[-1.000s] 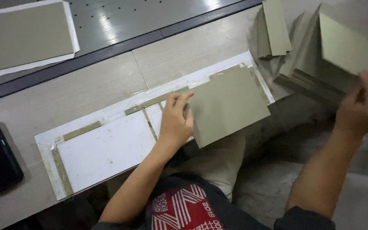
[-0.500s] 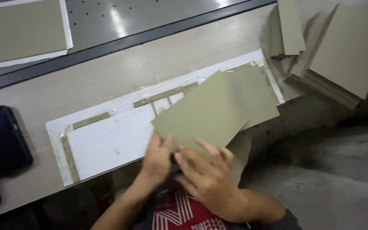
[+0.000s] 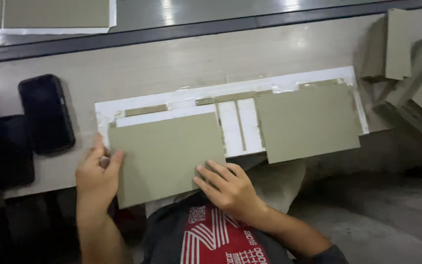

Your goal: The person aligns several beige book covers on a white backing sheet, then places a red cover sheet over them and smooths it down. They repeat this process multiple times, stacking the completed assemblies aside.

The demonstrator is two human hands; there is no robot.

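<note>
The left hand (image 3: pixel 97 172) lay fingers-up against the left edge of a grey-green board (image 3: pixel 167 156), its palm side hidden. The right hand (image 3: pixel 226 187) pressed spread fingers on the board's lower right corner. The board covered the left part of a white sheet (image 3: pixel 235 124); a second board (image 3: pixel 306 122) lay right, partly overhanging the table (image 3: pixel 172 63).

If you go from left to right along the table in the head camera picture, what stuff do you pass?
Lower black phone → upright black phone → left hand → left grey-green board → right hand → right grey-green board → stack of boards.
</note>
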